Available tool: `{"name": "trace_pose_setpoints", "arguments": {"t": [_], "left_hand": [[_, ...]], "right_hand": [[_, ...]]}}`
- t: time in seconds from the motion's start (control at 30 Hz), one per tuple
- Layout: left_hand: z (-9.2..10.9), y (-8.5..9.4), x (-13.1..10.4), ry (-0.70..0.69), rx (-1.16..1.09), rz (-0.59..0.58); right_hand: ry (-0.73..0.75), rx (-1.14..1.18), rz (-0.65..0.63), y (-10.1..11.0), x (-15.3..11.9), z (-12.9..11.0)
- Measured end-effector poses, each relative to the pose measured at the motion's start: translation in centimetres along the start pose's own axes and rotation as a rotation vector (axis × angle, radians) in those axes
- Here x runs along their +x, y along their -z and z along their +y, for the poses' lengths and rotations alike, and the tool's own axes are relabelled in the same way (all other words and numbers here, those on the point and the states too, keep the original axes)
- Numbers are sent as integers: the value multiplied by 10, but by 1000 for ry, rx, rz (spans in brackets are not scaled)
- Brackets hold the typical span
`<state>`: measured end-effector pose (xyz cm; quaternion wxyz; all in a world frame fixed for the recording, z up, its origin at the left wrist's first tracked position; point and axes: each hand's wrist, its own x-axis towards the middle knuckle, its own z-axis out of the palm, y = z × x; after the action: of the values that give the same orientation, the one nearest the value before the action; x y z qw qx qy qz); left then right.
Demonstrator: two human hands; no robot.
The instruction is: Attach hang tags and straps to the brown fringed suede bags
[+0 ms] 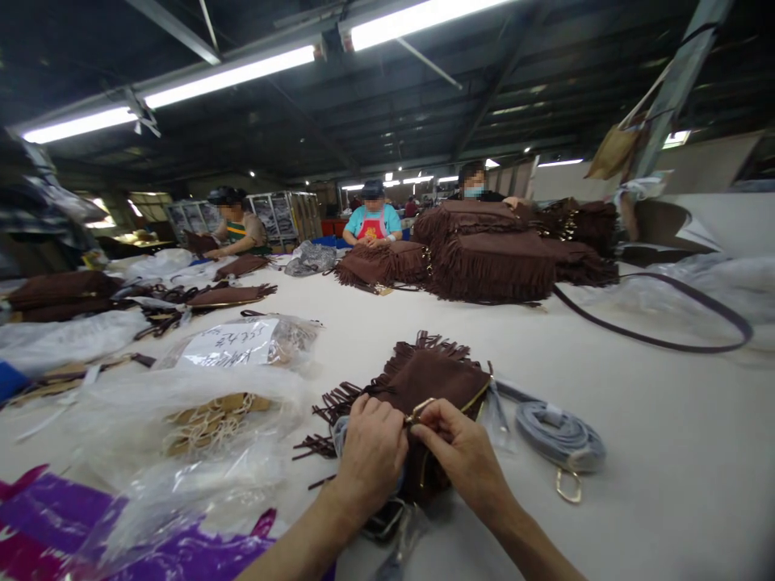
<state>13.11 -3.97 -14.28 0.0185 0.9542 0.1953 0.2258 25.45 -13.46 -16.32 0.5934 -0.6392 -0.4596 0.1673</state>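
Pinching a gold clasp [417,413] in right hand [463,448]; pressing left hand's [372,444] fingers together beside it, above brown fringed bag [433,377].

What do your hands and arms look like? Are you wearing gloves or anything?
No gloves! My left hand and right hand are both bare, with four fingers and a thumb on a hand. I see no ring, watch or bracelet. The forearms show no sleeves; anything higher up is out of view.
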Motion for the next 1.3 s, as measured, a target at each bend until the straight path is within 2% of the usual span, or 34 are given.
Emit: {"name": "trace_pose_setpoints", "arguments": {"t": [0.1,0.23,0.33,0.47,0.57,0.67,0.8,0.87,0.97,1.07,1.2,1.3], "left_hand": [[3,-1,-1,-33,-95,6],[4,2,-3,-39,-362,-23],[3,5,-3,21,-540,-65],[3,8,0,121,-670,-70],[4,7,3,157,-669,-58],[3,3,4,138,-572,-52],[-2,-2,3,79,-425,52],[-4,-2,3,50,-378,121],[-4,3,3,36,-386,187],[-2,7,2,58,-507,200],[-1,11,1,71,-639,231],[-3,13,-1,54,-721,264]], "right_hand": [[-5,93,0,-1,0,3],[-10,87,-44,2,0,2],[0,51,-62,5,0,2],[43,-20,-61,5,-1,1],[94,-79,-60,3,-1,0],[153,-146,-67,4,-2,-1],[258,-206,53,13,0,-5],[175,-145,64,21,2,-7],[-77,115,-85,29,3,-11],[-219,389,-196,30,1,-14],[-275,640,-233,27,0,-17],[-180,532,-237,28,2,-19]]}}
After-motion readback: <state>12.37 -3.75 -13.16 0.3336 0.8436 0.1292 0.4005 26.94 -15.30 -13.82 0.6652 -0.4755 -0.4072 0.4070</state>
